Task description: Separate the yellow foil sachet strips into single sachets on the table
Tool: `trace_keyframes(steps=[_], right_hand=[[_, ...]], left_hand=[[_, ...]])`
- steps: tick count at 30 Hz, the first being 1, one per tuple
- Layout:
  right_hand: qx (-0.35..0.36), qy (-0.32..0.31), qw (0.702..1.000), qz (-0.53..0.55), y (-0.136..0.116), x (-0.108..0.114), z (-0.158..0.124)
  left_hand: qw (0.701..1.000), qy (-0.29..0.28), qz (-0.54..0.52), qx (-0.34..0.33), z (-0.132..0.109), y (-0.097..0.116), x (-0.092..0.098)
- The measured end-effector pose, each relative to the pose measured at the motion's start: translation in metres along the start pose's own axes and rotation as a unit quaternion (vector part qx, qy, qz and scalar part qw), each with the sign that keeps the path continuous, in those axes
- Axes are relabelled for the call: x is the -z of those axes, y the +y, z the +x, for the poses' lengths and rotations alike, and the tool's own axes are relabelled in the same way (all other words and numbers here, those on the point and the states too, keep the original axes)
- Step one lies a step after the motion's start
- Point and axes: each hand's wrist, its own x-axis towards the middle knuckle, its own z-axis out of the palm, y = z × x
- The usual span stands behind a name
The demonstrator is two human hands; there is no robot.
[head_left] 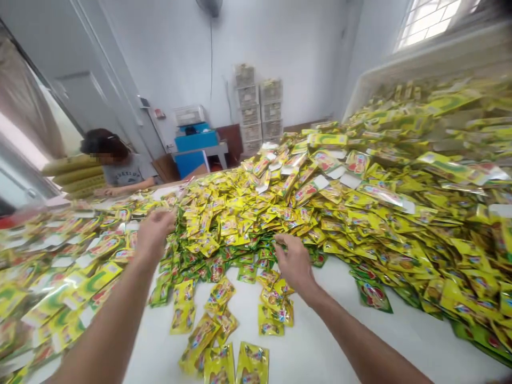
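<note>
My left hand (157,228) is at the left side of a big heap of small yellow sachets (240,208). It is smeared by motion, so I cannot tell what its fingers hold. At the heap's front edge, beside some green sachets (247,273), is my right hand (295,260). Its fingers are bent and a little apart, with nothing visible between them. Just below that hand lies a small stack of yellow sachets (272,320). More loose yellow sachets (200,336) lie on the white table (324,330) between my forearms, with two side by side at the bottom.
Flat yellow-green packets (72,288) cover the table's left side. A large pale bin (368,88) of packets stands at right, its contents meeting the heap. A person (128,168) sits at the far left. Stacked baskets (250,109) and blue boxes (196,141) stand by the back wall.
</note>
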Motion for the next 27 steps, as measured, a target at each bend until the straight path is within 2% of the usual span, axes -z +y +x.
trace_keyframes(steps=[2, 3, 5, 7, 10, 13, 16, 18, 21, 24, 27], right_hand=[[0.04, 0.018, 0.994, -0.099, 0.004, 0.009, 0.028], [0.048, 0.011, 0.987, -0.152, 0.006, 0.013, 0.043], [0.051, -0.035, 0.969, -0.24, 0.01, 0.019, 0.07], [0.046, -0.096, 0.948, -0.3, 0.012, 0.023, 0.086], [0.041, -0.147, 0.932, -0.329, 0.015, 0.025, 0.084], [0.082, -0.154, 0.94, -0.293, 0.018, 0.023, 0.059], [0.094, -0.117, 0.967, -0.206, 0.022, 0.02, 0.029], [0.06, -0.086, 0.983, -0.151, 0.024, 0.019, 0.012], [-0.026, -0.081, 0.993, -0.087, 0.026, 0.02, -0.008], [-0.1, -0.079, 0.992, -0.017, 0.03, 0.024, -0.019], [-0.129, -0.081, 0.988, 0.038, 0.032, 0.027, -0.02]], left_hand=[[0.986, -0.122, -0.068, 0.092, -0.037, -0.022, -0.023], [0.977, -0.156, -0.083, 0.122, -0.056, -0.029, -0.033], [0.961, -0.202, -0.099, 0.161, -0.088, -0.037, -0.048], [0.948, -0.236, -0.1, 0.188, -0.111, -0.042, -0.054], [0.94, -0.274, -0.056, 0.195, -0.129, -0.051, -0.051], [0.942, -0.302, 0.055, 0.134, -0.144, -0.06, -0.048], [0.925, -0.314, 0.216, 0.013, -0.164, -0.062, -0.058], [0.891, -0.323, 0.315, -0.051, -0.176, -0.059, -0.072], [0.845, -0.331, 0.413, -0.078, -0.184, -0.058, -0.094], [0.834, -0.305, 0.452, -0.083, -0.175, -0.067, -0.101], [0.832, -0.299, 0.453, -0.112, -0.159, -0.079, -0.093]])
